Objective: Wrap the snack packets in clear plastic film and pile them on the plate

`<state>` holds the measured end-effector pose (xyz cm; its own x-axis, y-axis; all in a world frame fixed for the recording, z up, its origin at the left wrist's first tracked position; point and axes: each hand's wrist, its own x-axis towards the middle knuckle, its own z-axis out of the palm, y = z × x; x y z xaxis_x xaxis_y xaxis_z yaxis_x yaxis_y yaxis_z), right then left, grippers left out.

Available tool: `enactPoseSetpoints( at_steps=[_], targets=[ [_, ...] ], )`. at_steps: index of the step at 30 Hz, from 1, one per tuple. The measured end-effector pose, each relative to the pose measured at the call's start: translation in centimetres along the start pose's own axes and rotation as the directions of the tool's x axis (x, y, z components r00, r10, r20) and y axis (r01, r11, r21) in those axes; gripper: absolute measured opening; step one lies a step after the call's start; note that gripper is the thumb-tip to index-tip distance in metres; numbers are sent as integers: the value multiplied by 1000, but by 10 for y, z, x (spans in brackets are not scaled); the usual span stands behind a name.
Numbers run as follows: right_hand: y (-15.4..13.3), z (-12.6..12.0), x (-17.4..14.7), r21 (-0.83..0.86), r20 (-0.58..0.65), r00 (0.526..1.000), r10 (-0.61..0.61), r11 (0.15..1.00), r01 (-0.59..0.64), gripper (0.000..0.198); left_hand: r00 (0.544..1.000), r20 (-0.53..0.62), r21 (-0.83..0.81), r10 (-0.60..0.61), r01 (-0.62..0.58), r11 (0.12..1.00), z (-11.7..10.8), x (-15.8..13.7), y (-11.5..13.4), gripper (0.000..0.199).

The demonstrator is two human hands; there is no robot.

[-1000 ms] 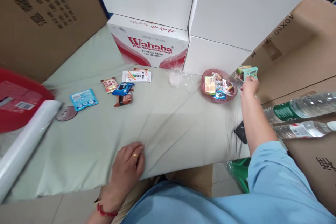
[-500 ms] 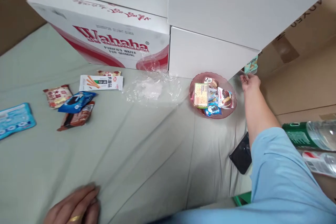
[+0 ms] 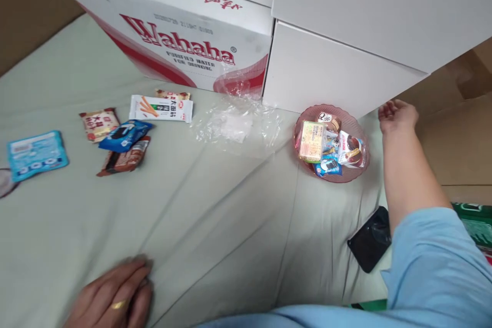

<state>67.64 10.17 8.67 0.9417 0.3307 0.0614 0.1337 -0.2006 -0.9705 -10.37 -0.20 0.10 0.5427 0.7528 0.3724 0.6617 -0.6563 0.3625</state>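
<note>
My left hand [image 3: 115, 292], with a gold ring, rests on the green cloth [image 3: 215, 246] at the lower left. Its fingers are bent and pressed together, and nothing shows in them. At the far right, my right hand [image 3: 397, 115] reaches beside the corner of a white box [image 3: 323, 72]. Its fingers are loosely curled and a little apart, with no item visible in them. Left of that hand sits a pink ribbed glass plate [image 3: 355, 177]. It holds several wrapped snacks, among them a yellow cracker pack [image 3: 311, 142] and a white-and-red cake pack [image 3: 351, 149].
Several snack packs lie at the left: a white stick-snack pack [image 3: 161, 108], a blue pack [image 3: 126, 135], a brown pack [image 3: 125, 159] and a light-blue pouch [image 3: 37, 155]. Clear plastic wrap [image 3: 236, 127] lies before the Wahaha carton [image 3: 172, 43]. A black phone [image 3: 369, 240] lies beside my right forearm.
The view has shifted, so the things on the cloth sit differently in frame. A teal package seen beyond my right hand is now out of sight. My left hand stays resting.
</note>
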Motion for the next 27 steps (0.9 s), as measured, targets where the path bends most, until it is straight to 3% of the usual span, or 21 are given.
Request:
enactPoseSetpoints(
  at_steps=[3,6,7,9,11,13,15,16,18,21,24,27],
  targets=[
    [-31,-16,-29,59,-136,990,31,998,-24,33,989,2,96,145,-145,985,-4,12,9,19],
    [-69,-18,-86,130,-208,969,-133,978,162,28,988,-9,105,151,-150,983,-7,18,18,22],
    [-81,-14,-112,139,-178,955,-238,955,264,27,988,-16,102,152,-150,983,-7,19,20,23],
    [-98,2,-173,137,4,893,-451,884,446,21,988,-33,100,151,-147,984,-7,19,22,24],
    [-103,26,-236,79,345,775,-530,839,538,12,987,-57,98,152,-146,984,-6,17,24,23],
    [-97,59,-289,-35,707,544,-451,747,664,22,985,-84,93,152,-144,985,-4,14,24,21],
    [-82,97,-325,-77,836,379,-396,600,796,47,984,-105,80,142,-134,988,-2,12,26,19],
    [-74,116,-337,-108,855,354,-379,538,836,59,985,-114,65,133,-127,990,-2,11,26,19],
    [-58,150,-351,-222,875,384,-297,459,860,75,985,-136,-4,104,-106,994,-3,9,26,20],
    [-41,175,-365,-367,885,447,-127,400,840,60,979,-204,-177,-7,-30,984,-13,9,24,20],
    [-27,161,-390,-335,906,408,-111,399,853,44,958,-253,-285,-132,57,957,-30,14,26,19],
    [-12,117,-430,-171,937,286,-201,450,876,41,952,-257,-354,-165,66,933,-44,32,36,20]
  ],
)
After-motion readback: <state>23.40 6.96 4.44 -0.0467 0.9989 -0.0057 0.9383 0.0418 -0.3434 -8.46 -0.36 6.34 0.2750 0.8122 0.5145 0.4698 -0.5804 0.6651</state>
